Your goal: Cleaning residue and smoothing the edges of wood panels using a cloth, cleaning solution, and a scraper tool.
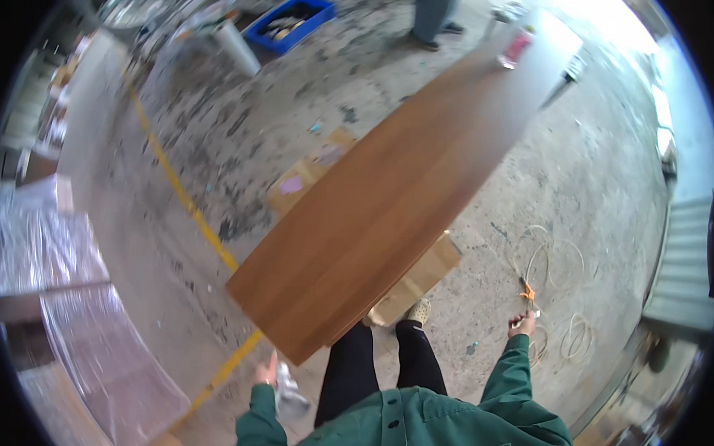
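Note:
A long brown wood-grain board point(373, 200) lies in front of me, slanting from near left to far right. Beside its near-left corner is my left hand point(267, 372), one finger stretched toward the board. Against that hand's inner side hangs a crumpled grey-white cloth point(291, 395), blurred, apparently in its grip. Low on the right, away from the board, my right hand point(521, 323) is closed at the end of an orange air blow gun point(527, 291). The fingers partly hide where they meet it.
Cardboard point(418, 279) shows under the board, by my feet. A pale hose point(577, 338) lies coiled at right. On the board's far end stands a bottle point(516, 48). Beyond are a blue crate point(289, 24) and a person's legs point(433, 17); wrapped stacks point(105, 348) stand left.

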`<state>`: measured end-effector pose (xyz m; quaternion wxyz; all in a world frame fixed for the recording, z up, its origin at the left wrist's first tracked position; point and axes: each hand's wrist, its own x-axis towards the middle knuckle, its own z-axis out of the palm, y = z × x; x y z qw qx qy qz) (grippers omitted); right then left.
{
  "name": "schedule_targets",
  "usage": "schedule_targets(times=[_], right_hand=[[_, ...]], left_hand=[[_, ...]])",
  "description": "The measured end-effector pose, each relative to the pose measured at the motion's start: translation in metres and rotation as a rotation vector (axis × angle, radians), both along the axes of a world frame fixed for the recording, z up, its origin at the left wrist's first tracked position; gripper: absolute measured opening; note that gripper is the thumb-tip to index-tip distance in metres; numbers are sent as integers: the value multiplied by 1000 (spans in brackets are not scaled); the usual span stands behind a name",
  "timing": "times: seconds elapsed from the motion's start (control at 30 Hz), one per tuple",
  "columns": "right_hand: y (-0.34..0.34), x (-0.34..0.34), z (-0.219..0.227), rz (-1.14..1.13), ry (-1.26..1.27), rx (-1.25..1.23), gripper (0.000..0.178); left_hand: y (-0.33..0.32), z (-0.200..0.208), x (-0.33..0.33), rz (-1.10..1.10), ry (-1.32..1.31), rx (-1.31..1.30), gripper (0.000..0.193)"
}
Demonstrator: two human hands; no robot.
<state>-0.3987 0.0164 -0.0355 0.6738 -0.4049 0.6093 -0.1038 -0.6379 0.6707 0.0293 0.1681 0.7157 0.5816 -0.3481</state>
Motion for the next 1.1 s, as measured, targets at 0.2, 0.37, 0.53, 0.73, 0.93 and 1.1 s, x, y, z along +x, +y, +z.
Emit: schedule_targets(times=[0.2,0.37,0.53,0.73,0.93,1.1], right_hand=[[191,77,67,457,-66,112,18],[269,74,78,654,-82,200,25],[337,67,90,884,-101,170,30],[414,57,109,1211,-37,42,21],[391,21,98,1093,-15,-52,22],[373,-9,86,1066,228,-67,22]], left_hand=[[58,-16,22,202,-774,-142,48],[71,-16,44,355,-634,-297,58],[69,-39,27,551,-792,-397,56],[66,-35,37,540,-691,-264,60],[58,-30,56,528,-724,-530,65],[36,-51,19,529,-511,-567,81]])
